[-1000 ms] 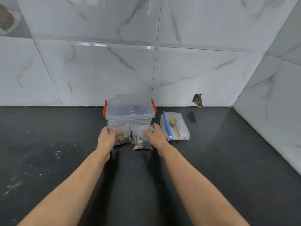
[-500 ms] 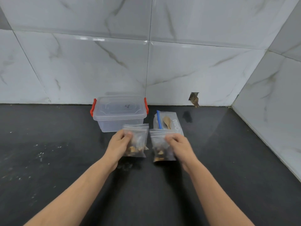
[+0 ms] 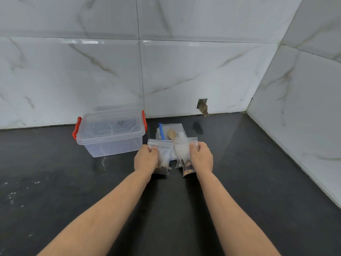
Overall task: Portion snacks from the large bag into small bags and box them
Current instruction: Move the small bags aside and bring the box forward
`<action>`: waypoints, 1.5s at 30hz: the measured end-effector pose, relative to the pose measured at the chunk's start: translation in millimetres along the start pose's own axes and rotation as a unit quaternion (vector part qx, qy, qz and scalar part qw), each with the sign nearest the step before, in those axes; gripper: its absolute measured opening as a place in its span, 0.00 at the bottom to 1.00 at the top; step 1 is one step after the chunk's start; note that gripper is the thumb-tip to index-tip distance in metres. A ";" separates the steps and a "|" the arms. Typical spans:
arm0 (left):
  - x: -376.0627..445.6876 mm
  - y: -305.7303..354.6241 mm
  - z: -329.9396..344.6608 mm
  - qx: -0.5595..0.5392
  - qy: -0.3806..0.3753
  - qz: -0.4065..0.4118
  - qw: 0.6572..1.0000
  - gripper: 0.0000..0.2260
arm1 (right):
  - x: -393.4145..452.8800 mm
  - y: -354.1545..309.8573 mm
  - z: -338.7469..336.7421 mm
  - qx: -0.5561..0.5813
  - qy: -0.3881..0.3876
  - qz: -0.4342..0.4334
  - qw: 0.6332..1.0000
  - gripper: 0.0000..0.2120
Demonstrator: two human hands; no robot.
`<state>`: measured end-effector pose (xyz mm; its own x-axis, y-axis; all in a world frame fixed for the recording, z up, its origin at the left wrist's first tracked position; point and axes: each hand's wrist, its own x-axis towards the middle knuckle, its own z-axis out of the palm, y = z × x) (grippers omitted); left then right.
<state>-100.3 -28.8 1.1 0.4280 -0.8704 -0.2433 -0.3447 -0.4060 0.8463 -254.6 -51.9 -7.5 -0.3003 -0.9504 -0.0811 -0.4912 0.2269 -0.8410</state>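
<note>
Two small bags of snacks are held upright above the dark counter (image 3: pixel 55 182), to the right of and nearer than the clear box (image 3: pixel 110 133). The left hand (image 3: pixel 145 159) grips the left small bag (image 3: pixel 163 156) and the right hand (image 3: pixel 201 157) grips the right small bag (image 3: pixel 184 156), fingers curled round each. The box has its lid on, red latches at the sides. Right of the box, behind both bags, the large bag (image 3: pixel 177 130) lies flat with a wooden spoon (image 3: pixel 171 133) inside.
</note>
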 end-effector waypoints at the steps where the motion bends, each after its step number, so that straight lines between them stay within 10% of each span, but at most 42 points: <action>1: -0.7 0.3 1.2 -0.006 -0.002 0.001 1.000 0.10 | -0.8 0.3 1.6 0.003 0.007 0.002 1.000 0.11; 14: -15.9 -5.6 -22.4 -0.074 -0.008 0.015 0.997 0.22 | -23.9 -5.6 -0.4 -0.076 0.108 -0.037 0.990 0.26; 19: -11.4 -13.6 -62.5 -0.080 0.106 0.067 0.989 0.06 | -45.9 -34.3 6.6 -0.135 0.173 -0.171 0.961 0.19; 26: 5.1 -22.2 -127.7 -0.118 0.363 0.027 0.924 0.17 | -50.0 -94.1 49.9 -0.058 -0.006 -0.229 0.972 0.17; 34: 37.0 -42.6 -152.8 -0.257 0.140 -0.041 0.955 0.18 | -35.4 -137.4 94.2 -0.040 -0.145 -0.049 0.987 0.24; 45: -45.0 -74.6 -206.0 -0.373 0.093 -0.013 0.923 0.22 | -113.6 -121.2 26.1 0.074 -0.277 0.024 0.958 0.12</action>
<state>78.2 98.0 46.5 0.5879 -0.7721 -0.2413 0.3098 -0.0606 0.9489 -139.6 23.0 89.6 0.1804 -0.9157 -0.3590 -0.3545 0.2799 -0.8922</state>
